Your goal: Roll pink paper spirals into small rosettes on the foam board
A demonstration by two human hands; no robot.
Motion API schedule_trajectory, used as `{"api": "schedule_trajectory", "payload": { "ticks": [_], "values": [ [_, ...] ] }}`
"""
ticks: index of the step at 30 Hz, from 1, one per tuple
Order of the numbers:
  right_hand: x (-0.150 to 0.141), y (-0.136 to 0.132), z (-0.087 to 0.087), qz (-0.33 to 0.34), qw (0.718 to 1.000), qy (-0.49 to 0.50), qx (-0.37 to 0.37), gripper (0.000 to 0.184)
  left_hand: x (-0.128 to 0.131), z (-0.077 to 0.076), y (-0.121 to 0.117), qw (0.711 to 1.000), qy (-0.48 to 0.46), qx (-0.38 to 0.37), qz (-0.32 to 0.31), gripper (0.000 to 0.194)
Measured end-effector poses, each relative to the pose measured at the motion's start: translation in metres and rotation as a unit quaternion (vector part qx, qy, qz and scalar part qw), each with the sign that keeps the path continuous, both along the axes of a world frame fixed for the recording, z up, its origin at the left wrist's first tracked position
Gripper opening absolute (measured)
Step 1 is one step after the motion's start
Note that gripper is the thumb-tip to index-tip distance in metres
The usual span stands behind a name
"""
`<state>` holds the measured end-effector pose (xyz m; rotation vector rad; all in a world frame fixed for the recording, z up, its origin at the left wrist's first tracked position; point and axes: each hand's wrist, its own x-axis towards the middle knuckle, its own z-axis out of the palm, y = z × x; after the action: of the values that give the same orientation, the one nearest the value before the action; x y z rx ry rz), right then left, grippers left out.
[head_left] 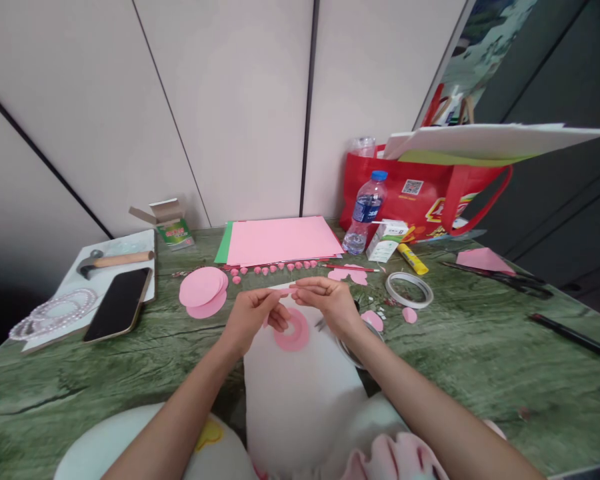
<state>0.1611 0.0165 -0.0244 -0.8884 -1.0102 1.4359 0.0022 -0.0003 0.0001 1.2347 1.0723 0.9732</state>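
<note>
My left hand (255, 313) and my right hand (330, 305) meet in front of me, fingertips pinched together on a thin strip of pink paper (286, 291). Below them hangs or lies a curled pink paper spiral (293, 341); whether it joins the strip is hidden by my left fingers. Under both hands is a white board (300, 393). Beyond my fingertips runs a row of small rolled pink paper roses (265, 271). Left of my hands, pink paper circles (200, 287) lie in a pile.
Pink sheets (283, 241), a water bottle (367, 213) and a red bag (420, 190) stand along the back. A tape roll (409, 291), glue stick (413, 259) and scissors (517, 283) lie right. The left holds a phone (119, 305), hammer (115, 261) and bead strings (55, 313).
</note>
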Motion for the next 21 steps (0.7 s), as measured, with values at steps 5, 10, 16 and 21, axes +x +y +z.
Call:
{"api": "schedule_trajectory", "payload": {
  "ticks": [5,10,16,21],
  "values": [
    [0.0002,-0.0001,0.0009,-0.009,1.000,-0.017,0.001,0.026,-0.0013,-0.0012,0.0007,1.000,-0.011,-0.002,-0.007,0.027],
    [-0.0007,-0.0002,0.0023,-0.023,1.000,-0.016,0.003,0.023,-0.0011,-0.0017,0.0001,1.000,-0.017,-0.001,-0.014,0.027],
    [-0.0001,0.0016,-0.0012,-0.021,1.000,0.006,-0.004,0.025,-0.0022,-0.0044,0.0005,0.999,-0.033,0.000,-0.026,0.031],
    [0.0007,0.0033,-0.0060,0.003,1.000,0.022,0.011,0.024,-0.0026,-0.0029,0.0004,0.999,-0.028,0.013,-0.030,0.027]
  ]
}}
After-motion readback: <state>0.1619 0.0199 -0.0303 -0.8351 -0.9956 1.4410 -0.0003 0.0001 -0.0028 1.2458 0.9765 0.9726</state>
